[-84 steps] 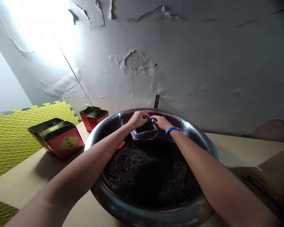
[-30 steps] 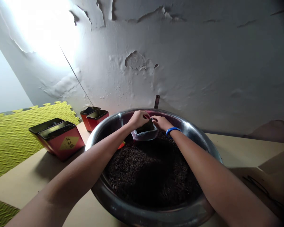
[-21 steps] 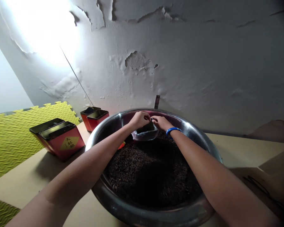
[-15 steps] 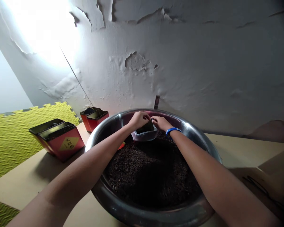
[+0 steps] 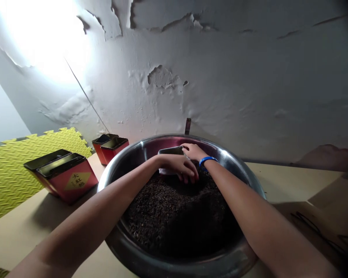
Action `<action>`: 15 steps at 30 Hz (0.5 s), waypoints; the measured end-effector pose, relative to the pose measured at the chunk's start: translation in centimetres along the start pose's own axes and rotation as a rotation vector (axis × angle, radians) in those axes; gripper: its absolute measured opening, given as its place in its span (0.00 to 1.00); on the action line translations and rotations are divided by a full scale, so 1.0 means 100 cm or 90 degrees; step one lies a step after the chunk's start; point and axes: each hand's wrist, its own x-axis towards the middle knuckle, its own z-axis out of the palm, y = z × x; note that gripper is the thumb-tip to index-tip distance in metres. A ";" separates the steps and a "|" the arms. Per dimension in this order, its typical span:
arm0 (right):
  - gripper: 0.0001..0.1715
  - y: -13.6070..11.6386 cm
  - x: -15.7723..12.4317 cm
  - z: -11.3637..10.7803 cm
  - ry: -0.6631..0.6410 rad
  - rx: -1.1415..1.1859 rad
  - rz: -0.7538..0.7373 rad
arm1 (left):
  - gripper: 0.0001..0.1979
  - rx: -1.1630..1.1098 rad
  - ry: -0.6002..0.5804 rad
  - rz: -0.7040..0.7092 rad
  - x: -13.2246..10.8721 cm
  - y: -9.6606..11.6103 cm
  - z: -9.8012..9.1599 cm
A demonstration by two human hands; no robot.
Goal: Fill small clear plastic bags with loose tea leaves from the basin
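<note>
A wide steel basin holds loose dark tea leaves. Toward its far side sits an open tin, with clear plastic showing at its lower front. My left hand reaches across the front of the tin, fingers apart and pointing down just above the leaves; nothing shows in them. At the tin's right rear corner, my right hand pinches the rim between thumb and fingers. A blue band circles that wrist. My left forearm covers part of the tin and leaves.
Left of the basin stand red tea tins with black rims: a near pair and a far pair. Yellow foam mat lies along the left. A peeling wall rises behind. Dark cord lies on the table's right.
My left hand has left the tin's top edge, where both hands met, and dropped forward and right toward the leaves. My right hand stays by the tin. The view has shifted slightly.
</note>
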 end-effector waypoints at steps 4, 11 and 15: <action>0.19 0.003 0.001 0.003 0.011 0.005 0.000 | 0.31 0.112 -0.124 -0.158 0.017 0.001 0.025; 0.19 0.005 0.003 0.005 0.004 -0.014 -0.004 | 0.48 0.322 -0.041 -0.315 0.038 -0.030 0.045; 0.18 0.004 0.003 0.005 0.005 -0.005 -0.004 | 0.49 0.231 -0.067 -0.382 0.046 -0.047 0.044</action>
